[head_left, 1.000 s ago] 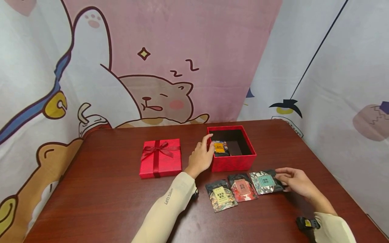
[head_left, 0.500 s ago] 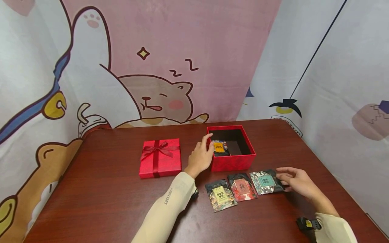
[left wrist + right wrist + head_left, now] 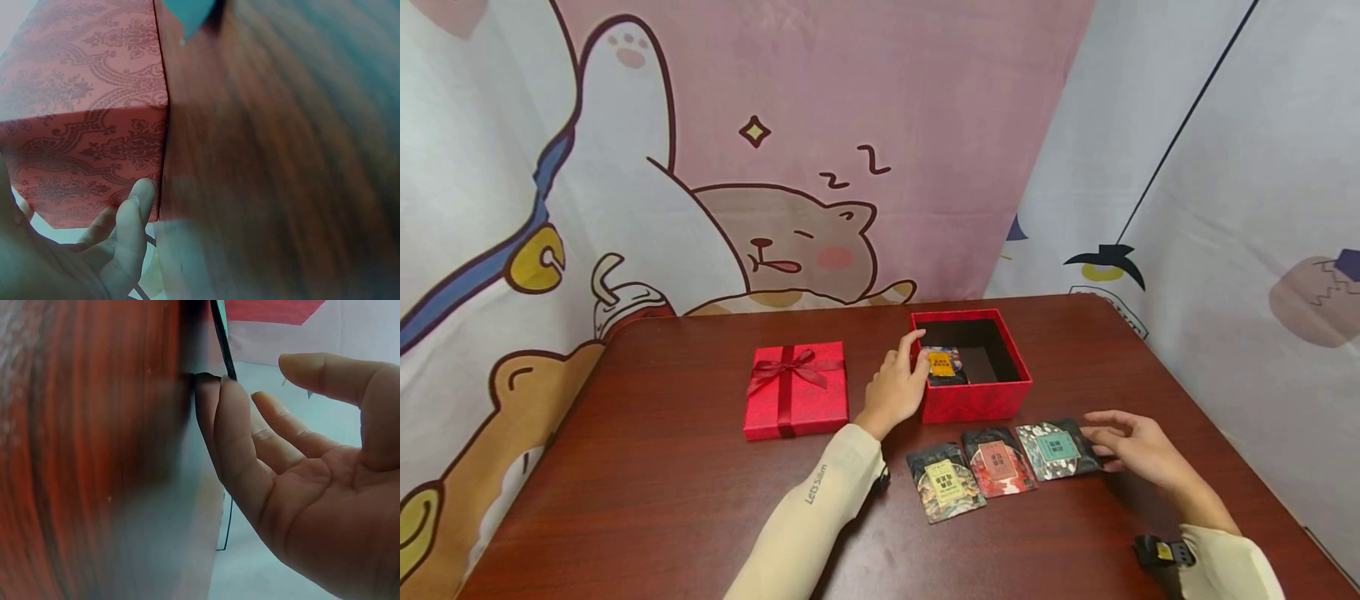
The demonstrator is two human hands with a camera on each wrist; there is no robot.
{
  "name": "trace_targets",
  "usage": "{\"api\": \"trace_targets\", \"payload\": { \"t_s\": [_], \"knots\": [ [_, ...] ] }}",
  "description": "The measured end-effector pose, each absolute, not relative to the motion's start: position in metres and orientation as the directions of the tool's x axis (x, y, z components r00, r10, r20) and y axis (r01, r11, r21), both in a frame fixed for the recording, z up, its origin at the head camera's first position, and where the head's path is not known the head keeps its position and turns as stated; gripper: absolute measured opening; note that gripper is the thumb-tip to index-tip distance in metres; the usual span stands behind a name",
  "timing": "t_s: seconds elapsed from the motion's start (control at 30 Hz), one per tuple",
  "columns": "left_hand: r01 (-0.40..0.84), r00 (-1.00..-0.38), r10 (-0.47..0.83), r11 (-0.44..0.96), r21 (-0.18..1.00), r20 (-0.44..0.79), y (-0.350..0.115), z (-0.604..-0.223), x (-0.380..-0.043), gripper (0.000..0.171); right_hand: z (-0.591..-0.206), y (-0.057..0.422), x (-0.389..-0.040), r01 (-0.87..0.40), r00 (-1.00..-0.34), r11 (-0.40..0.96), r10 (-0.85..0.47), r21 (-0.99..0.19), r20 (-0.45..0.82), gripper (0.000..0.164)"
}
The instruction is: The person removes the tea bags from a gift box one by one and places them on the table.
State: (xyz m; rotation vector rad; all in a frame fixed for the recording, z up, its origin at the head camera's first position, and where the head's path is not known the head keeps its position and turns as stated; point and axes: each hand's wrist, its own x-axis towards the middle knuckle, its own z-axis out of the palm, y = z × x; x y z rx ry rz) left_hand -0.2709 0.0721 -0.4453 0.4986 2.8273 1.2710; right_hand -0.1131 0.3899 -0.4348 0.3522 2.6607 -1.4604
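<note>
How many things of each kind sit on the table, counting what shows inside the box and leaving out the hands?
Open red box: 1
Red lid with a bow: 1
Packets: 4 (yellow-label packet, red-label packet, teal-label packet, and orange-label packet inside the box)
Total: 6 visible

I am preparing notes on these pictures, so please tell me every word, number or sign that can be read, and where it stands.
"Let's", then an unclear word starting with S: left sleeve.
"z z": backdrop.
Too small to read: the labels on the yellow pouch, pink pouch, teal pouch and orange pouch; also lettering low on the backdrop's right.
</note>
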Motion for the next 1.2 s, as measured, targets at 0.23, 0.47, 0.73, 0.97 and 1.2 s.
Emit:
{"api": "trace_targets", "payload": {
  "t_s": [0.23,0.47,0.73,0.97,1.2],
  "knots": [
    [0.283,-0.95,0.286,0.626,0.726,0.124,0.072,-0.445,-0.271,0.048,-0.434,0.393,-0.114,0.227,-0.974,0.515,0.143,-0.826,-0.179,0.047],
    [0.286,-0.949,0.29,0.629,0.723,0.123,0.071,-0.444,-0.271,0.049,-0.43,0.391,-0.116,0.222,-0.975,0.524,0.136,-0.822,-0.177,0.046],
    [0.284,-0.949,0.293,0.628,0.725,0.117,0.072,-0.443,-0.269,0.049,-0.421,0.388,-0.118,0.205,-0.978,0.54,0.137,-0.816,-0.155,0.046],
    [0.288,-0.948,0.296,0.624,0.727,0.121,0.071,-0.442,-0.268,0.049,-0.412,0.381,-0.119,0.204,-0.978,0.536,0.144,-0.819,-0.149,0.048],
    [0.287,-0.949,0.29,0.624,0.727,0.125,0.071,-0.441,-0.267,0.047,-0.404,0.375,-0.123,0.179,-0.983,0.53,0.137,-0.829,-0.125,0.05]
  ]
}}
